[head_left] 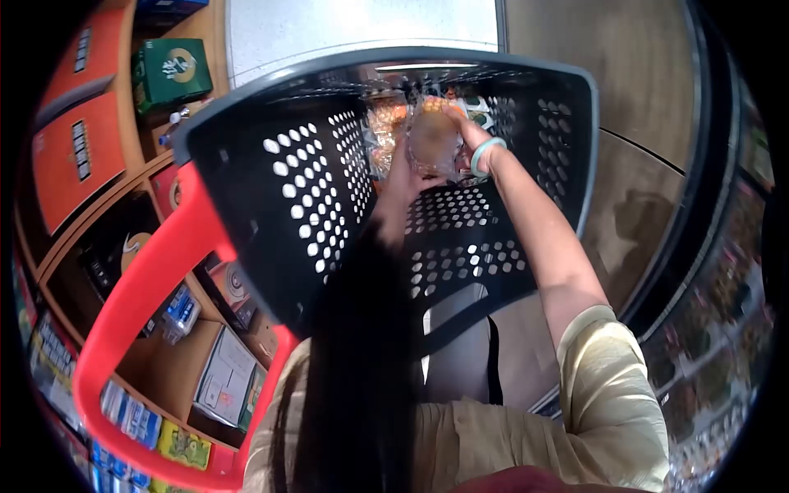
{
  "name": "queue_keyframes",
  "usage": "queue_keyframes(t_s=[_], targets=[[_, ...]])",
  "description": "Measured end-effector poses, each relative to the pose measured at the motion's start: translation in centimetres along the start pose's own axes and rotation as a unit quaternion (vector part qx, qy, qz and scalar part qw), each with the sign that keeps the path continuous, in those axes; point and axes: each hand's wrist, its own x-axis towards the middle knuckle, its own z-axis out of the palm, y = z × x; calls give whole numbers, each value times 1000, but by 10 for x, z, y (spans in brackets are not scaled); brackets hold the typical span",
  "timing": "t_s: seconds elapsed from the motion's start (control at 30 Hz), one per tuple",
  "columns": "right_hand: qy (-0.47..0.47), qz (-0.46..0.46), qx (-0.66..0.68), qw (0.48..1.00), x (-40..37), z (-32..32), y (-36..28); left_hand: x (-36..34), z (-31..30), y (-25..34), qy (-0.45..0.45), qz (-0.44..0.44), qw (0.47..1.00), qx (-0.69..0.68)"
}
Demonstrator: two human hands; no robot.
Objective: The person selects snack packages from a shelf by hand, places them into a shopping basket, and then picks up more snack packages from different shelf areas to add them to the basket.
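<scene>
Both my hands reach down into a black shopping basket (378, 306) with perforated walls. Between them is a clear-wrapped package (434, 141) with a round, tan-brown face and some orange at its top; its exact kind I cannot make out. My left hand (403, 177) grips it from the left and below, the fingers partly hidden. From the right, my right hand (472, 138) closes on the package, a pale green bangle (488, 156) on that wrist. More clear-wrapped orange packs (383, 131) lie behind it at the basket's far end. Long dark hair hides part of my left arm.
The basket's red handle (131, 304) swings out to the left. Beside it stand wooden shelves (156, 361) with a green box (171, 74), orange boxes (78, 160) and bottles (179, 312). On the right runs a dark-edged display (699, 205) of packed goods.
</scene>
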Motion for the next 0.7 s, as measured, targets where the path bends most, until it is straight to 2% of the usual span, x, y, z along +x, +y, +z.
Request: queue_keyframes(t_s=[0.03, 0.07, 0.17, 0.23, 0.3, 0.43, 0.7], targets=[[17, 1, 0, 1000, 11, 0, -3, 14, -5, 2, 12, 0, 1000, 8], [-4, -21, -28, 999, 18, 0, -4, 25, -9, 1, 23, 0, 1000, 16], [-20, 7, -49, 999, 63, -15, 1, 43, -11, -1, 62, -13, 998, 5], [-34, 22, -63, 997, 77, -22, 0, 56, -20, -2, 56, -23, 998, -9], [3, 16, -65, 998, 90, -24, 1, 66, -25, -3, 69, -25, 997, -13], [15, 3, -126, 992, 102, -29, -3, 74, -28, 0, 63, -19, 998, 4], [42, 3, -133, 990, 129, -40, 10, 80, -28, 1, 84, -51, 995, 25]])
